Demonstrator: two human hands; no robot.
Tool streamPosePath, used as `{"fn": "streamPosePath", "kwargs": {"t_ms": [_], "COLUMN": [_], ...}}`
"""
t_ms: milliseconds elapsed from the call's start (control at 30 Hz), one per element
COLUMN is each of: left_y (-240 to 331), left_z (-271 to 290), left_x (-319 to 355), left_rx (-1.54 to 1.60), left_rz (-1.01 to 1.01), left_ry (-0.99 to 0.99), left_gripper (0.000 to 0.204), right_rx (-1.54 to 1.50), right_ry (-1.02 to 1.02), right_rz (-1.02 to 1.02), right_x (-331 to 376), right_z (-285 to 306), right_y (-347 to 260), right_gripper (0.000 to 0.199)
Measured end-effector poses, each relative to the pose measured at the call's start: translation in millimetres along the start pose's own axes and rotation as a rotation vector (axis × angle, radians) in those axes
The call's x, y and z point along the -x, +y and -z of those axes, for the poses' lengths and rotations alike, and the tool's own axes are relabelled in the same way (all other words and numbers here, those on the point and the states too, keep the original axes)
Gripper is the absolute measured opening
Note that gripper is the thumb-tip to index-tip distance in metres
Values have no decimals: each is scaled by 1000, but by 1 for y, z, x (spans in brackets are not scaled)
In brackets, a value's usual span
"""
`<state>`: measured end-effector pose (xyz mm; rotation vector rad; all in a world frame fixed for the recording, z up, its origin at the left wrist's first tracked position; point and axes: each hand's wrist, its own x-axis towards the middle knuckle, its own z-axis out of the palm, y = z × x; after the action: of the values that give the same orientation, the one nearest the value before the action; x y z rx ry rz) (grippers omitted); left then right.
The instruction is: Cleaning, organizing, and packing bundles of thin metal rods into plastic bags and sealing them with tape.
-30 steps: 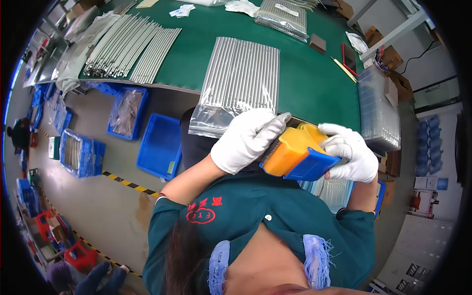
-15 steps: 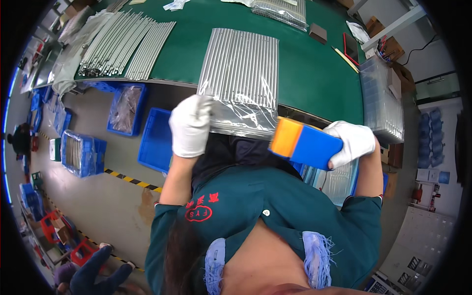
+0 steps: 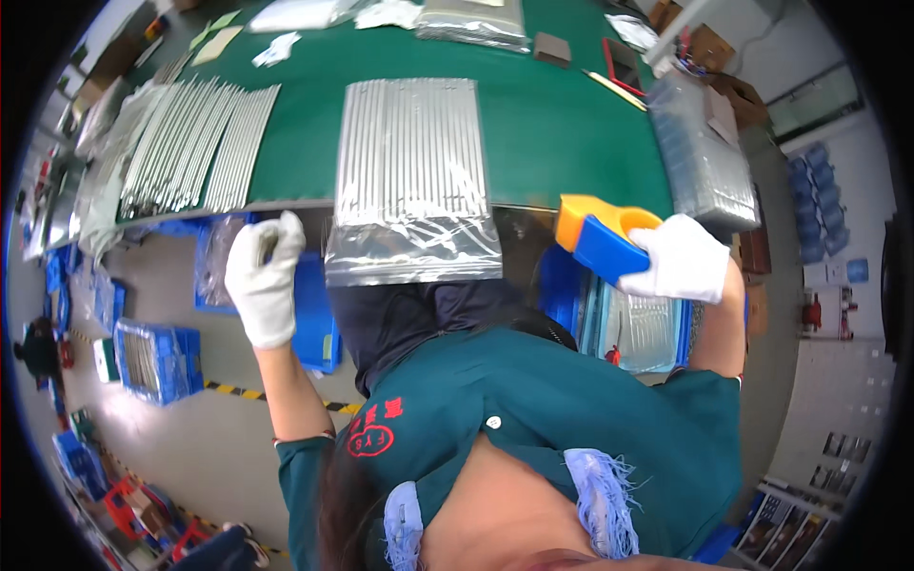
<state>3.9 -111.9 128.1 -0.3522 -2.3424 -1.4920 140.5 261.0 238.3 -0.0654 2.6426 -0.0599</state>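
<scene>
A clear plastic bag (image 3: 409, 252) filled with a row of thin metal tubes (image 3: 411, 152) lies at the front of the green table, its empty end hanging past the edge above my lap. My left hand (image 3: 262, 285), in a white glove, is raised left of the bag and apart from it; its fingers are curved, with a gap to the thumb, and nothing shows between them. My right hand (image 3: 681, 259), also gloved in white, grips a blue-and-yellow hand tool (image 3: 605, 233) with a looped frame, right of the bag and clear of it.
Loose metal tubes (image 3: 186, 147) lie in rows on the table's left. Stacked clear plastic trays (image 3: 700, 152) stand at its right end, near a pencil-like stick (image 3: 614, 88) and a small brown block (image 3: 552, 48). Blue bins (image 3: 319, 324) sit below the table edge.
My left hand has come away from the bag's corner and moved left. My right hand has turned the blue-and-yellow hand tool and drawn it away from the bag's right side.
</scene>
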Motion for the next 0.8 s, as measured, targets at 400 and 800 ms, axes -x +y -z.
{"fn": "streamPosePath", "kwargs": {"t_ms": [400,800], "left_y": [55,59], "left_z": [38,54], "left_x": [4,1], "left_rx": [-225,-207], "left_rz": [-1016,-1071], "left_ry": [298,349], "left_gripper": [24,20], "right_rx": [-190,-92], "right_ry": [935,792], "right_rz": [-908,-760], "right_x": [36,31], "right_z": [-6,-28], "right_y": [133,159], "right_gripper": [53,52]}}
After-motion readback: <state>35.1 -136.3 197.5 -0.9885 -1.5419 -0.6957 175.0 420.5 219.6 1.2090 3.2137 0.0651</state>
